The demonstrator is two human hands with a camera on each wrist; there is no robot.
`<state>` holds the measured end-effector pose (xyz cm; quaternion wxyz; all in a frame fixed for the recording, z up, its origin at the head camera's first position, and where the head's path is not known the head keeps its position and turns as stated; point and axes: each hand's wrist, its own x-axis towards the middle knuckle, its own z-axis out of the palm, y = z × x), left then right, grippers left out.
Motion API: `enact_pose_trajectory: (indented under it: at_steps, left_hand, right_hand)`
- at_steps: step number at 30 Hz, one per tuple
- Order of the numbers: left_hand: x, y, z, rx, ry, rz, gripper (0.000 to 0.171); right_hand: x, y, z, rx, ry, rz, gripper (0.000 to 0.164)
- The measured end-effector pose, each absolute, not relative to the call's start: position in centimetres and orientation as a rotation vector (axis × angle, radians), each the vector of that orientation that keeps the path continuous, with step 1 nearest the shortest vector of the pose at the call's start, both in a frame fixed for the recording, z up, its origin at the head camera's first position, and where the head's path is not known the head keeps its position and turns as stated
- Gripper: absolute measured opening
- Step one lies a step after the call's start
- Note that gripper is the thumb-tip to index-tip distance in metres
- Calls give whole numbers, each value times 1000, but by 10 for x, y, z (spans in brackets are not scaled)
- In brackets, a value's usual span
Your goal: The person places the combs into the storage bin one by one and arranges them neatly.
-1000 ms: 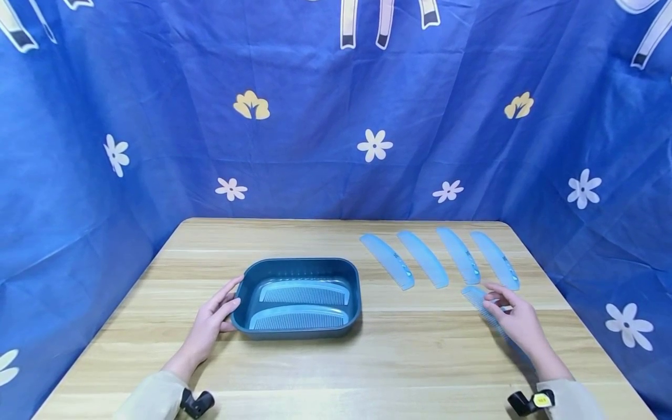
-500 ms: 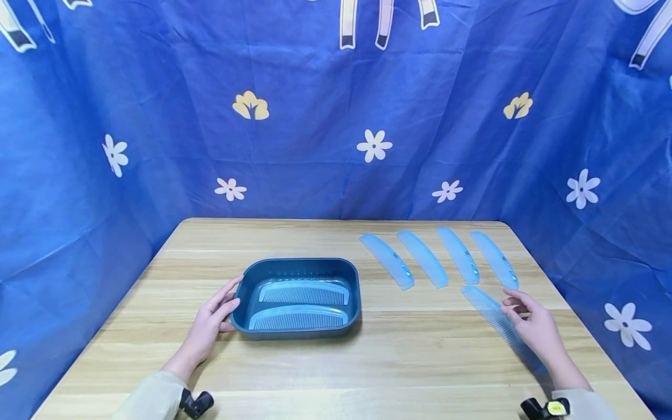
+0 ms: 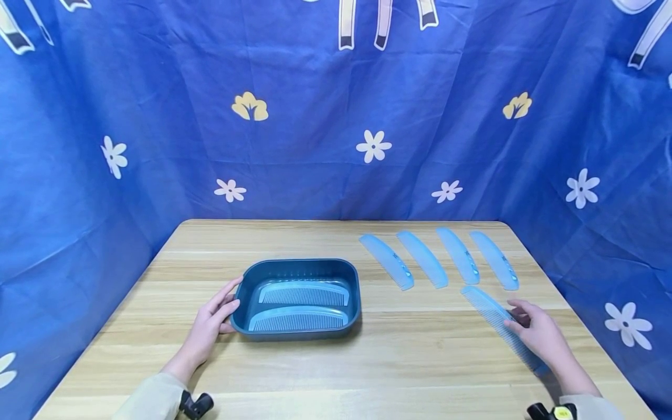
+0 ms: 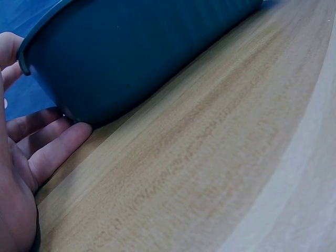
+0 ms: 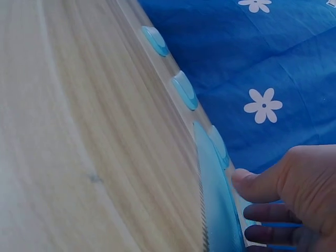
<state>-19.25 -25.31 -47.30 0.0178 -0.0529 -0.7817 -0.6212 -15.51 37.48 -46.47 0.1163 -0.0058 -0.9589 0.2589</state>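
My left hand (image 3: 212,318) rests its spread fingers and thumb against the left end of a dark teal plastic basin (image 3: 295,334). In the left wrist view, fingertips touch the lower corner of the basin (image 4: 126,63) and others meet its rim. Inside lie two blue combs, a rear comb (image 3: 304,286) and a front comb (image 3: 299,312), teeth toward me. On the right, my right hand (image 3: 541,335) is over the back edge of a loose blue comb (image 3: 490,309), thumb and fingers apart. The right wrist view has thumb and fingertips beside the spine of that comb (image 5: 218,205).
Several more blue combs lie slanted in a row at the back right, from the leftmost comb (image 3: 387,261) to the rightmost comb (image 3: 495,260). All stand on a wooden table (image 3: 409,361), with a blue patterned curtain (image 3: 315,163) around its back and sides.
My right hand has moved right and toward me along the loose comb, from its far end to its middle. The comb stays in place. The left hand and basin have not moved.
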Motion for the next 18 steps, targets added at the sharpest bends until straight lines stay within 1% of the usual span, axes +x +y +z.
enact_pose_trajectory:
  at_steps: [8, 18]
  left_hand:
    - [-192, -253, -473, -171, -2427, -1938, 44]
    - [-192, -253, -473, -162, -2437, -1928, 44]
  right_hand:
    - [-155, 375, -470, 19, -2904, 785, 49]
    - [-162, 373, -466, 76, -2956, 811, 51]
